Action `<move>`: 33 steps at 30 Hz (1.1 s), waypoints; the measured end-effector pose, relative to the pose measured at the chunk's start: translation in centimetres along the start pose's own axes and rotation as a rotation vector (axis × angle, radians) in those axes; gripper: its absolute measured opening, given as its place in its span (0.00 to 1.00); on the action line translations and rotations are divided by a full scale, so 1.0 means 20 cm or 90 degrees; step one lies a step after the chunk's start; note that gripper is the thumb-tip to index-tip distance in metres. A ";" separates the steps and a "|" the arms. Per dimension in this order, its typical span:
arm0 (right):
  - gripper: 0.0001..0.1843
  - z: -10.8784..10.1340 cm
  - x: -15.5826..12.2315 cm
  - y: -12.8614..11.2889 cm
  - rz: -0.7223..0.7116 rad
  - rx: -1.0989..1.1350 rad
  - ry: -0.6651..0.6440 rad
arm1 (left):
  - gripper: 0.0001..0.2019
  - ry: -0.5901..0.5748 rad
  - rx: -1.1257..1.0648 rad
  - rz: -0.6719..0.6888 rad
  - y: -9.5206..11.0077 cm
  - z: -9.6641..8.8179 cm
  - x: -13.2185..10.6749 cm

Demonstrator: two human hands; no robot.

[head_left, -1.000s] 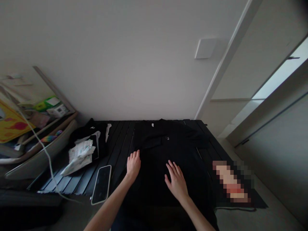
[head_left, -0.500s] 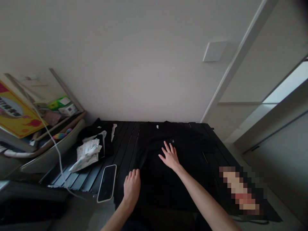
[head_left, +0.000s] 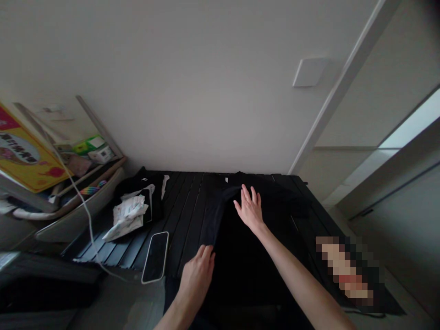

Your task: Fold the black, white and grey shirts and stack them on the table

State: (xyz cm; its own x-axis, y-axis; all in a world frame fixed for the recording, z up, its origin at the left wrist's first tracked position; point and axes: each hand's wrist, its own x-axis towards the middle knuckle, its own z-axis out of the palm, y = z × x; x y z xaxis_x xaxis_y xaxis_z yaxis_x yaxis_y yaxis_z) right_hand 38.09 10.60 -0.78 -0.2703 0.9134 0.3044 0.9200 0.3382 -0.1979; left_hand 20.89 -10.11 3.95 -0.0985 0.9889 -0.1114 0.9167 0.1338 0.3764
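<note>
Black shirt (head_left: 250, 266), just one, on slatted boards (head_left: 184, 220); two open hands, left hand (head_left: 197, 279) at its edge, right hand (head_left: 250, 211) flat on top, neither gripping; folds lost in shadow.

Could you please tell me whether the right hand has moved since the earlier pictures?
Yes: the right hand has moved forward along the black garment, judged against the phone beside it.

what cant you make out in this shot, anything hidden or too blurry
Head view:
black garment: lower end cut off by the bottom edge, part hidden under the right hand
pixelated patch: blurred, so what lies there can't be told
yellow printed board: cut off by the left edge
</note>
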 end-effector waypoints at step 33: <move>0.44 0.43 0.17 0.30 0.168 0.070 -0.367 | 0.28 0.102 0.101 -0.059 -0.15 0.32 1.18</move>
State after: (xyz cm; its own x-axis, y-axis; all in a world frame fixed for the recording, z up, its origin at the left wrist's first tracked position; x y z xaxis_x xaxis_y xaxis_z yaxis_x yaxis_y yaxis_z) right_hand 40.19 17.68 -9.01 -0.1768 0.9338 -0.3110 0.9501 0.0795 -0.3015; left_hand 18.34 12.49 -5.76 -0.2332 0.9723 0.0132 0.9491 0.2247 0.2210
